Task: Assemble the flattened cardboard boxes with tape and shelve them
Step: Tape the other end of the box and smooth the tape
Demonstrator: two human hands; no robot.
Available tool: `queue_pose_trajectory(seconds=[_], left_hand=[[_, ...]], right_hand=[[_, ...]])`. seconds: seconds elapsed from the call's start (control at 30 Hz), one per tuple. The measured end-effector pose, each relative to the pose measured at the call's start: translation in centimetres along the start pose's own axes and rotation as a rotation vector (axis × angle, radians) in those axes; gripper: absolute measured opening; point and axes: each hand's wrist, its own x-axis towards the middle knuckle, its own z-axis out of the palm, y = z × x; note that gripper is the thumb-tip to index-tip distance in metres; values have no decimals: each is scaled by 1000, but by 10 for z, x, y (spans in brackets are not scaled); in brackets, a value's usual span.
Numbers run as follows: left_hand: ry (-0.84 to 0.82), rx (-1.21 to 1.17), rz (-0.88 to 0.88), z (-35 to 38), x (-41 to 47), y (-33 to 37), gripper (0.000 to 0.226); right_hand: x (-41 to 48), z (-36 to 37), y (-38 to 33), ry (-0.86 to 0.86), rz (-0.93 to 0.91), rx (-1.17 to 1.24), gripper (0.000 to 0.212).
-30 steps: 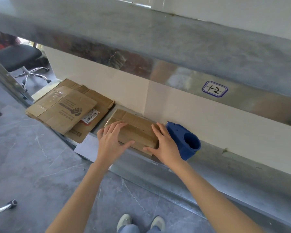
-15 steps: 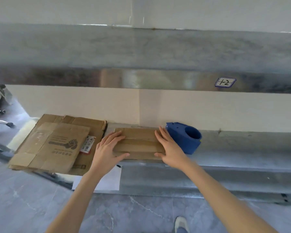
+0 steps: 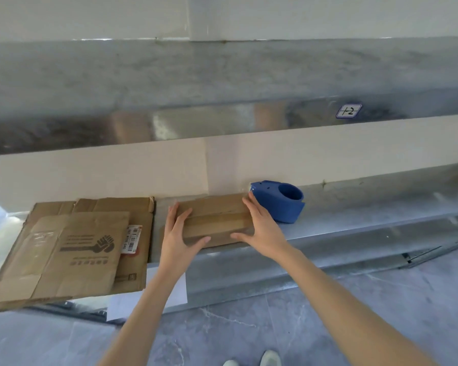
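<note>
metal shelf [image 3: 354, 220], lower tier: small box [image 3: 217, 220] sits by the wall, just beside the blue tape dispenser [image 3: 286, 204]. left hand [image 3: 176, 233] has slid from its top to its left end; right hand [image 3: 262, 228] braces the other; both flat-fingered. judged shelved; flattened cardboard [image 3: 77, 247] awaits assembly.

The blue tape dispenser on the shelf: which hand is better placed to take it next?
Probably the right hand: it rests on the right end of the small box, its fingers close beside the tape dispenser. The left hand lies on the box's left end, with the box between.
</note>
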Motion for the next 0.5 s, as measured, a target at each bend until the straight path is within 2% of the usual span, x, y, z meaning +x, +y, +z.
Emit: queue_pose_trajectory(seconds=[0.13,0.33,0.5], left_hand=[[17,-43,3,3,0,-6,76],[20,-65,-9,6,1,-13,74],[17,-88,15,6,0,-13,84]], right_hand=[[1,9,3,31,-28,-62,99],[2,21,9,79,-74,1,95],[7,16,13,80,-80,84,99]])
